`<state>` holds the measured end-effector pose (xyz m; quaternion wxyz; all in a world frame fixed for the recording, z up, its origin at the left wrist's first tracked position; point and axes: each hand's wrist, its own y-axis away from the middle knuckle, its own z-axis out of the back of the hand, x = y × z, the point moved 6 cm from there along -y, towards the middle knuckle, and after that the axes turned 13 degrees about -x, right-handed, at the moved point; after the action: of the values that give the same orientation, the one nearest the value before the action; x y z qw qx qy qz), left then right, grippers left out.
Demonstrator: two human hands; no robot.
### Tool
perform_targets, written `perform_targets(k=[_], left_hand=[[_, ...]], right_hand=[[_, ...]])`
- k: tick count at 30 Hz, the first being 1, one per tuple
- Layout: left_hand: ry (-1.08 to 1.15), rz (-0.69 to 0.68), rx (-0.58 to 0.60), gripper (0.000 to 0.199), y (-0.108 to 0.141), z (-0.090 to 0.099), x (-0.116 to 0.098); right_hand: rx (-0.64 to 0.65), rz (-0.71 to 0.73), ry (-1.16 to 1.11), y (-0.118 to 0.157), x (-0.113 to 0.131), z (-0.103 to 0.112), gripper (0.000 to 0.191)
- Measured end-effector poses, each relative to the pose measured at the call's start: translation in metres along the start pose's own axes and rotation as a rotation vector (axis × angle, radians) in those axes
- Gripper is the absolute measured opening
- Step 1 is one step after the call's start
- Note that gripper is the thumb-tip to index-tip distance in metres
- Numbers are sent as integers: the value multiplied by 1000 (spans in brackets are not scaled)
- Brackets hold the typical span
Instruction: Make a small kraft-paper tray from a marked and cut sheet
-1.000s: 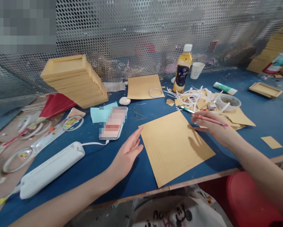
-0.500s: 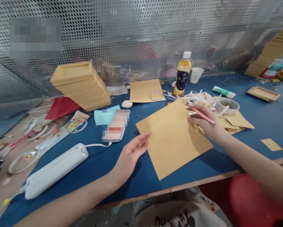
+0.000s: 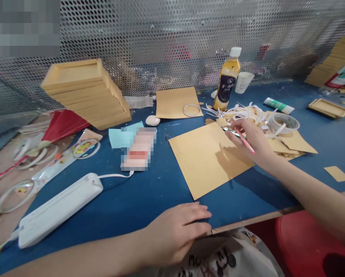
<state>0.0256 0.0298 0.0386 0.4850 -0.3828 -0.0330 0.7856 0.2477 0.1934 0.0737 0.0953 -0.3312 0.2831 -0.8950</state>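
- So the tan sheet (image 3: 201,161) is lying on the blue tabletop (image 3: 126,207) at a slant, one corner aimed back at the person. Probably sits there because it's in reach of both hands.
- Right hand (image 3: 254,142) is up over the sheet's far right side, throwing a shadow on it. Fingers are curled in close around a pink pencil (image 3: 248,146), which leans back across the hand. My guess is it's tucked that way to leave the fingertips some freedom.
- There's a green stick (image 3: 235,134) right by those fingertips too. Can't tell if it's gripped or just lying under them.
- Left hand (image 3: 181,229) is down by the near table edge, fingers stretched out and loosely together, nothing visible in them. The sheet's near corner is just past the fingertips, not under them. Can't see if the palm is resting on anything.
- The scrap pile (image 3: 246,112) is heaped beyond the sheet, tape roll (image 3: 292,124) beside it, likely parked there to stay out of the way.
- Further back, a white ring (image 3: 191,115) lies on a second sheet (image 3: 172,102), maybe weighing it down, maybe just dumped there.
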Motion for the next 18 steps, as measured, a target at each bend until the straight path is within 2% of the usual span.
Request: perform_targets(k=[2,5,7,9,12,18], left_hand=[[-103,-80,19,33,1,0,-1],[-215,-115,21,34,3,3,1],[-261,-129,11,35,6,5,2],[-292,-128,3,36,10,7,3],[-313,-88,3,39,14,7,7],[-281,-84,4,36,16,3,11]], right_hand=[[77,-121,-27,15,12,3,21],[248,-296,-304,47,32,-4,30],[382,-421,-457,69,43,-13,28],[453,-535,-545,84,49,-22,24],[454,-604,-578,92,51,-33,21],[371,-569,-501,100,44,-46,32]])
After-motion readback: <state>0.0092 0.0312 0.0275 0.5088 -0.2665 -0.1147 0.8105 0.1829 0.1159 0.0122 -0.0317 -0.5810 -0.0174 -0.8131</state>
